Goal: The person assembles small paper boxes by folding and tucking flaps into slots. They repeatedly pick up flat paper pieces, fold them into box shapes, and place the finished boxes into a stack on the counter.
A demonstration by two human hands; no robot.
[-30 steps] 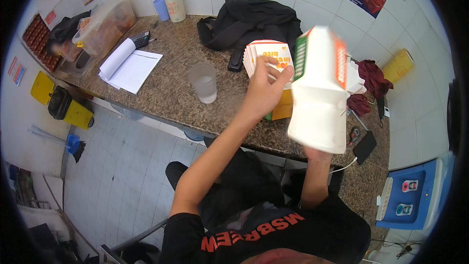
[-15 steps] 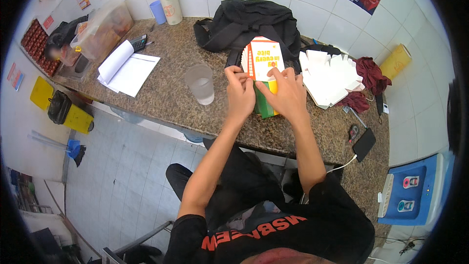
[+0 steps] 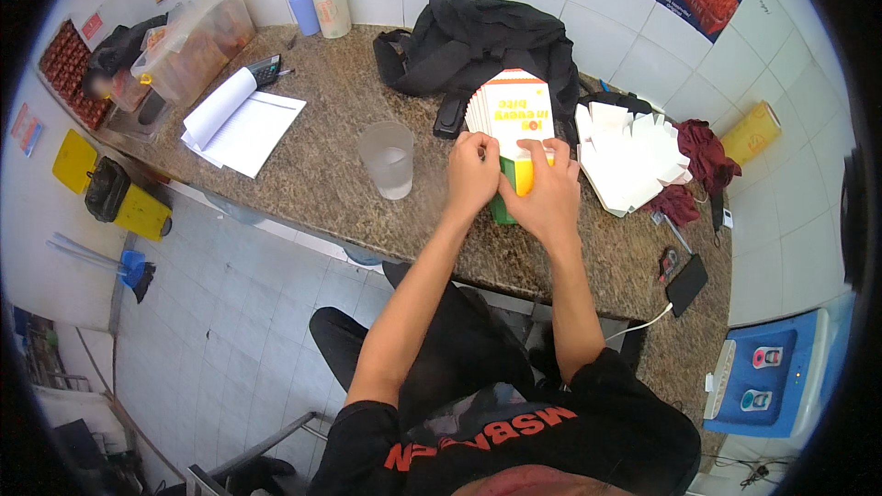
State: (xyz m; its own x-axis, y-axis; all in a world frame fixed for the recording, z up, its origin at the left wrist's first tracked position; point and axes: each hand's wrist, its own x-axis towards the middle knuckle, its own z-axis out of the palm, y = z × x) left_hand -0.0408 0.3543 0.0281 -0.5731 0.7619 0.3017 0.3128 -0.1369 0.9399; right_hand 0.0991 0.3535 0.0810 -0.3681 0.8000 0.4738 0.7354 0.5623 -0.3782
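Left grip (image 3: 472, 174) is curled in at the near-left edge of the carton stack (image 3: 519, 110), its fingers drawn together, though whether card is clamped between them cannot be told; right grip (image 3: 548, 197) spreads over the near-right part, fingers on the card and thumb apart from them, its hold likewise unclear. The stack lies on the worktop (image 3: 322, 138), fanned along its left side, a green and yellow panel (image 3: 502, 209) showing at its near end between the hands. It looks like thin coated card: each piece probably light, springy, slick enough to slide on its neighbour, and apt to crease if squeezed. Side edges and the near end seem the best places to take hold, with flat fingers rather than tips. Just right of the stack lie white card pieces (image 3: 625, 156); behind it, a black bag (image 3: 478, 37); to its left, a clear cup (image 3: 390, 161) and, farther off, a notepad (image 3: 262, 133).
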